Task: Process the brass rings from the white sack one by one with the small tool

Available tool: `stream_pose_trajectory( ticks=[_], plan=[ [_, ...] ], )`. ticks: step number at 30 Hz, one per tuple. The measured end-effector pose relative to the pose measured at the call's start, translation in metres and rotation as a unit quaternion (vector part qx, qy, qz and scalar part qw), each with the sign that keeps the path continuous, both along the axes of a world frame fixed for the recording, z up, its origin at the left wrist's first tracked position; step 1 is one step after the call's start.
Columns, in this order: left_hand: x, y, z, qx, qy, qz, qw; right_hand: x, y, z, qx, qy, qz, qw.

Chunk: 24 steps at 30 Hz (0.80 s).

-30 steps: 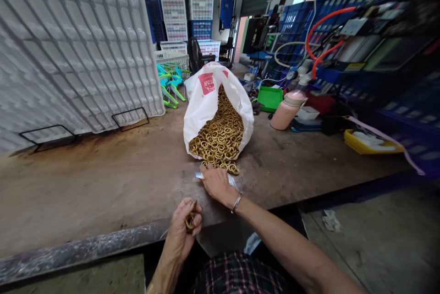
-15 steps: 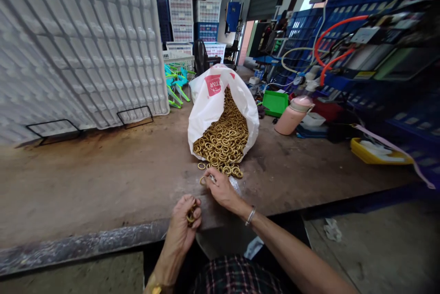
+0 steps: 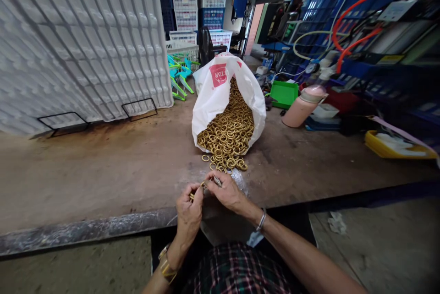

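Observation:
My left hand [image 3: 189, 209] is closed round some brass-coloured rings [image 3: 192, 196], partly hidden by the fingers. Its fingertips meet those of my right hand [image 3: 227, 192], and a single brass ring [image 3: 202, 184] is pinched between the two. A small grey metal piece [image 3: 217, 181] shows in my right hand; its kind I cannot make out. Just beyond the hands, a white plastic bag [image 3: 208, 88] lies with its mouth towards me. Many brass rings [image 3: 228, 133] fill it and spill onto the wooden table [image 3: 137, 166].
White ribbed plastic trays [image 3: 82, 42] stand upright at the left, by black wire stands [image 3: 65, 124]. On the right are a green tray [image 3: 283, 94], a pink bottle [image 3: 299, 108] and a yellow tray [image 3: 395, 145]. The table's front edge [image 3: 103, 226] runs close to my body.
My right hand has brought a ring from near the pile back to my left hand. My left hand has risen and turned to meet it. The whole view has shifted slightly.

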<state>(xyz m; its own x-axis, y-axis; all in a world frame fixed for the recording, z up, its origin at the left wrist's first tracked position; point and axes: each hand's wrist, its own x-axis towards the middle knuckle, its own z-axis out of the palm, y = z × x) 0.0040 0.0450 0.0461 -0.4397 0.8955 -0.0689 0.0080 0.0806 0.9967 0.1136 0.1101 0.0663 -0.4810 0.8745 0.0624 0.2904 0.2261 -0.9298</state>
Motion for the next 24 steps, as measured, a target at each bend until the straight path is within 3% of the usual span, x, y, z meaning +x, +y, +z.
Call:
stream_pose_trajectory(
  ticks=[3, 10, 24],
  plan=[
    [-0.0005, -0.0012, 0.0026, 0.006, 0.035, -0.013, 0.999, -0.0007, 0.0004, 0.0028, 0.001, -0.022, -0.008, 1.0],
    [0.0004, -0.0033, 0.0036, -0.078, -0.205, -0.096, 0.971, -0.001, -0.0012, 0.0003, -0.015, -0.022, -0.004, 1.0],
    [0.001, -0.0043, 0.0065, -0.051, -0.277, -0.108, 0.953, -0.0014, -0.0012, 0.0003, -0.063, 0.019, 0.004, 0.998]
  ],
)
